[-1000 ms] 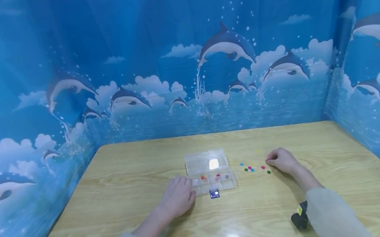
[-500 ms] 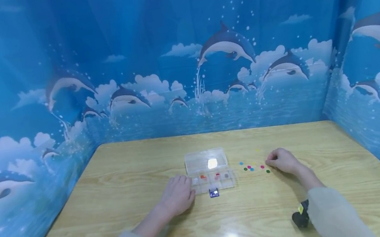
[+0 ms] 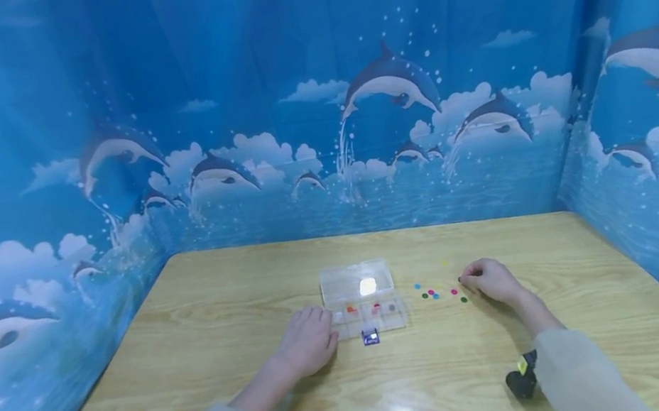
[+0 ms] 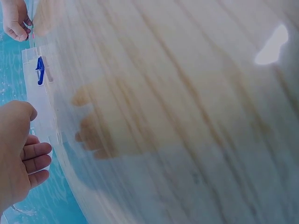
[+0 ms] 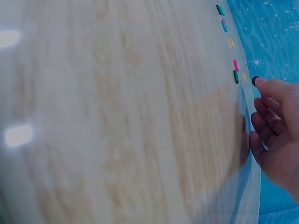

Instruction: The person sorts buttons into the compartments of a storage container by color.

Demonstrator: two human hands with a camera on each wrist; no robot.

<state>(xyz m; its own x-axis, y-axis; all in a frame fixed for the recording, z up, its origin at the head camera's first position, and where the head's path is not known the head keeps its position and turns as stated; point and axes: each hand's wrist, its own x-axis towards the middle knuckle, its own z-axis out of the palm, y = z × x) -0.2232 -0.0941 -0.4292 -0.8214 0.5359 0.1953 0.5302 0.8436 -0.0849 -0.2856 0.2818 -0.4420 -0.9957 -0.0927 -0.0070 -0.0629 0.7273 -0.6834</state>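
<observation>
A clear plastic compartment box (image 3: 342,333) lies with its lid (image 3: 341,277) folded back, and a few orange, red and pale pieces sit in its compartments. My left hand (image 3: 307,340) rests at the box's left end, fingers relaxed and the thumb near the front corner. A blue latch (image 4: 40,71) sticks out at the box's front. To the right, my right hand (image 3: 494,280) pinches a small black button (image 5: 255,80) between thumb and forefinger, close over the table. Nearby lie a green button (image 3: 464,299) and a pink button (image 3: 454,292).
Several more buttons lie between the box and my right hand, among them a blue button (image 3: 417,286) and a yellow button (image 5: 231,43). The wood-grain table (image 3: 218,280) ends at a blue dolphin-print curtain (image 3: 272,171) behind and on both sides.
The black button now shows at the right fingertips, where it was hidden before, and those fingers have shifted only slightly. My left hand has stayed at the box.
</observation>
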